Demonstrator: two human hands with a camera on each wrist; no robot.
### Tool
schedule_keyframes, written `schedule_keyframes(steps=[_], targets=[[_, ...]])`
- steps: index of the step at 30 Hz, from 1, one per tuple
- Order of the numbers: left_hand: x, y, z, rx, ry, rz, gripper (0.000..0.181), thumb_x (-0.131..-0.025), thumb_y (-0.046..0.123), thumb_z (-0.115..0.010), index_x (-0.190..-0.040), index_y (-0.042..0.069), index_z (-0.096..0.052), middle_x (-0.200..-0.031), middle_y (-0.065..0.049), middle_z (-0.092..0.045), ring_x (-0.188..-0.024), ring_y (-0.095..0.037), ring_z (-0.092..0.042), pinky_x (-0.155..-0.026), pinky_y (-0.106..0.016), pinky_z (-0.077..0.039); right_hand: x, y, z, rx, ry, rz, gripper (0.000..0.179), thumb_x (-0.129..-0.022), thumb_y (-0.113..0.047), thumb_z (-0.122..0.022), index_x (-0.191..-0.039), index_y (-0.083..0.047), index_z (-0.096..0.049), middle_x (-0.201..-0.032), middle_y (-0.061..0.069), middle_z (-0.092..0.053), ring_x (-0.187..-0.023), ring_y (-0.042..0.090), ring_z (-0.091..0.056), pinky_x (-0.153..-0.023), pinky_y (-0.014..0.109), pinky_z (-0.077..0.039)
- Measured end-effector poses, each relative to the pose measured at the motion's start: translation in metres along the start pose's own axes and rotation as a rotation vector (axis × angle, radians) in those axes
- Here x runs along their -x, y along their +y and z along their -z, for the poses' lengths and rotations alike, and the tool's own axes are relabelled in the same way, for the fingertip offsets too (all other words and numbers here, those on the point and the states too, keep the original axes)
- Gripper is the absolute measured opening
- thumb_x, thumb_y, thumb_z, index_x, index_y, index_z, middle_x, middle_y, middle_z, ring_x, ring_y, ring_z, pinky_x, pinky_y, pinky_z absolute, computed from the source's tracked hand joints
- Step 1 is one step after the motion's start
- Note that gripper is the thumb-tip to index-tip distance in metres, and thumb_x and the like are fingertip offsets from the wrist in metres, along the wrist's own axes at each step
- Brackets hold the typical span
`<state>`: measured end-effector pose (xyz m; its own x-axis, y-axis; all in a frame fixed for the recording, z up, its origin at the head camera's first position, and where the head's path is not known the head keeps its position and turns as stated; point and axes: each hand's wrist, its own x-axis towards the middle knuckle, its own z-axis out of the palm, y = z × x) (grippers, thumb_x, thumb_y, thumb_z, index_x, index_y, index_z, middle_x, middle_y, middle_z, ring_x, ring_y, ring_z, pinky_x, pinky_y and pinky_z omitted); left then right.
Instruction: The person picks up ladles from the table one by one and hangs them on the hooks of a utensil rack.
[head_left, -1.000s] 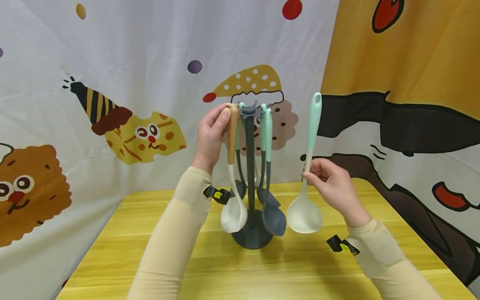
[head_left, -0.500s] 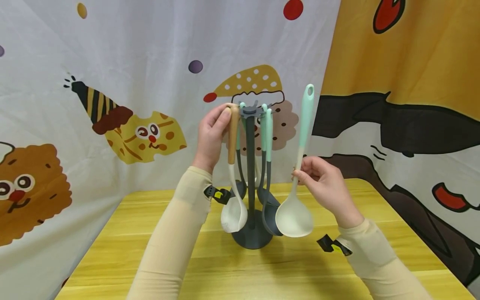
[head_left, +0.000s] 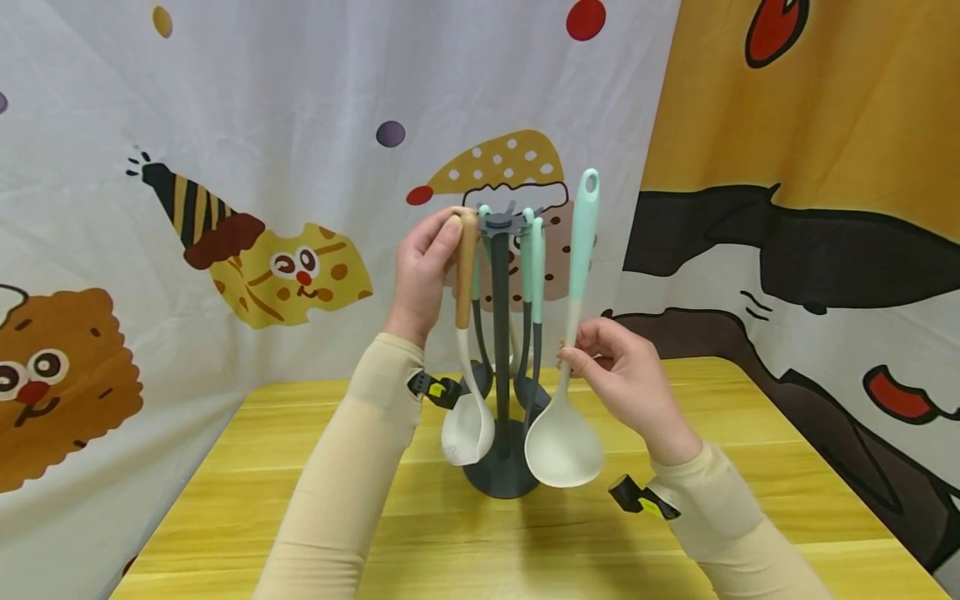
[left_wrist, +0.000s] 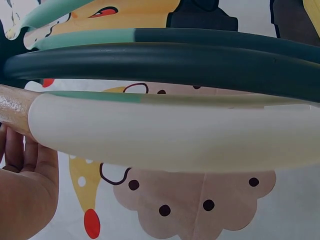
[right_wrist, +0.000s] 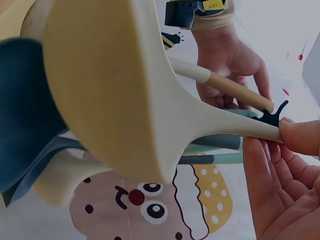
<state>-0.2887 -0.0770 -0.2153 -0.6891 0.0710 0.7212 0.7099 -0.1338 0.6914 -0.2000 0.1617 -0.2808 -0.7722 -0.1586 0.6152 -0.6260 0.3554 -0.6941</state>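
Observation:
In the head view my left hand (head_left: 422,271) pinches the top of a wooden-handled white ladle (head_left: 466,275), which hangs down at the left side of a dark grey utensil stand (head_left: 501,342). My right hand (head_left: 630,387) pinches the neck of a cream ladle (head_left: 564,446) with a mint handle. That ladle is held upright just right of the stand, bowl down, and its bowl covers part of a grey utensil behind it. The right wrist view shows the thumb (right_wrist: 300,135) and fingers on the cream neck.
Several mint-handled utensils (head_left: 537,275) with grey lower parts hang from the stand's hooked top (head_left: 498,221). The round base (head_left: 501,479) stands on a wooden table (head_left: 300,500). A cartoon-printed cloth (head_left: 315,100) hangs behind.
My right hand has moved left with the cream ladle, closer to the stand, and the bowl now overlaps the grey utensil. My left hand stays where it was.

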Motion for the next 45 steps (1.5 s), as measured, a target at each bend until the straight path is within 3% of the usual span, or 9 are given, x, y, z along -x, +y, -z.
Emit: schedule_keyframes(steps=[9, 17, 25, 45], targets=[[0.001, 0.000, 0.000, 0.002, -0.004, -0.006, 0.037, -0.103, 0.025, -0.049, -0.124, -0.002, -0.062, -0.114, -0.007, -0.063, -0.102, -0.022, -0.060, -0.098, -0.039, -0.048, 0.002, -0.003, -0.012, 0.003, -0.003, 0.030, 0.012, -0.087, 0.002, -0.073, -0.095, 0.000, -0.064, -0.081, 0.007, -0.065, -0.069, 0.014, -0.064, -0.064, 0.025, -0.057], [0.000, 0.000, 0.001, 0.008, -0.002, -0.005, 0.037, -0.103, 0.024, -0.049, -0.125, -0.003, -0.062, -0.115, -0.008, -0.063, -0.103, -0.022, -0.060, -0.098, -0.039, -0.048, 0.005, -0.004, -0.021, 0.002, -0.020, 0.068, 0.012, -0.086, 0.002, -0.073, -0.094, -0.001, -0.066, -0.079, 0.004, -0.065, -0.066, 0.021, -0.065, -0.058, 0.024, -0.054], [0.000, 0.000, 0.000, 0.019, -0.002, -0.001, 0.035, -0.103, 0.023, -0.049, -0.124, -0.003, -0.062, -0.115, -0.008, -0.063, -0.101, -0.022, -0.059, -0.097, -0.039, -0.048, 0.010, -0.003, -0.031, -0.027, -0.025, 0.096, 0.010, -0.087, 0.003, -0.073, -0.092, -0.001, -0.066, -0.077, 0.002, -0.063, -0.064, 0.012, -0.059, -0.056, 0.024, -0.052], [0.000, -0.001, 0.000, 0.024, -0.008, -0.010, 0.037, -0.103, 0.023, -0.049, -0.125, -0.004, -0.061, -0.115, -0.007, -0.063, -0.101, -0.021, -0.059, -0.096, -0.039, -0.048, 0.017, 0.005, -0.047, -0.067, -0.043, 0.072, 0.010, -0.086, 0.001, -0.074, -0.091, -0.002, -0.066, -0.076, 0.001, -0.064, -0.064, 0.013, -0.061, -0.057, 0.026, -0.055]])
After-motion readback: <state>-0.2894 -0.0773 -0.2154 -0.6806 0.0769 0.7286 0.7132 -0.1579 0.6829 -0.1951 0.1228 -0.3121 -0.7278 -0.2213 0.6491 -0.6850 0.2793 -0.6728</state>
